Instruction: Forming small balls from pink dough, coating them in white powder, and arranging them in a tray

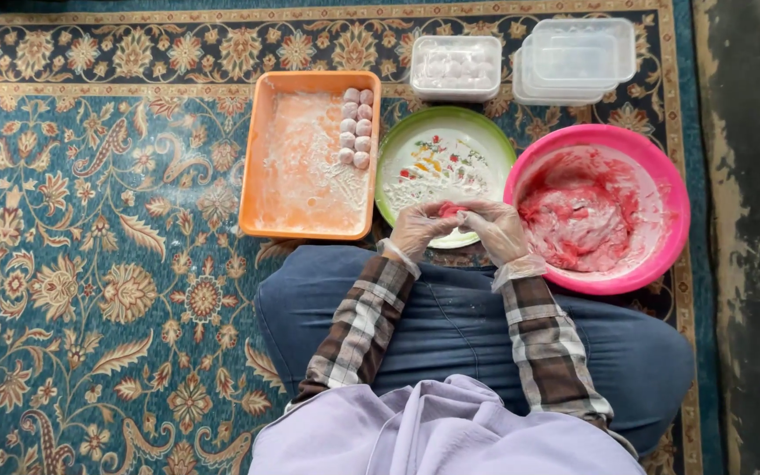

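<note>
My left hand [419, 228] and my right hand [496, 229], both in thin clear gloves, meet over the near rim of a green-rimmed floured plate [398, 145]. Together they pinch a small lump of pink dough [450, 209] between the fingertips. A pink bowl [661, 176] to the right holds a mass of red-pink dough [578, 224]. To the left, an orange tray [261, 149] dusted with flour carries several pale pink dough balls [355, 127] in two short rows at its far right corner.
A lidded clear plastic box [456, 67] with white balls inside sits beyond the plate. Stacked clear plastic containers [575, 58] stand beyond the bowl. Everything rests on a patterned teal carpet [90, 264]; my crossed legs in jeans [459, 325] are below the hands.
</note>
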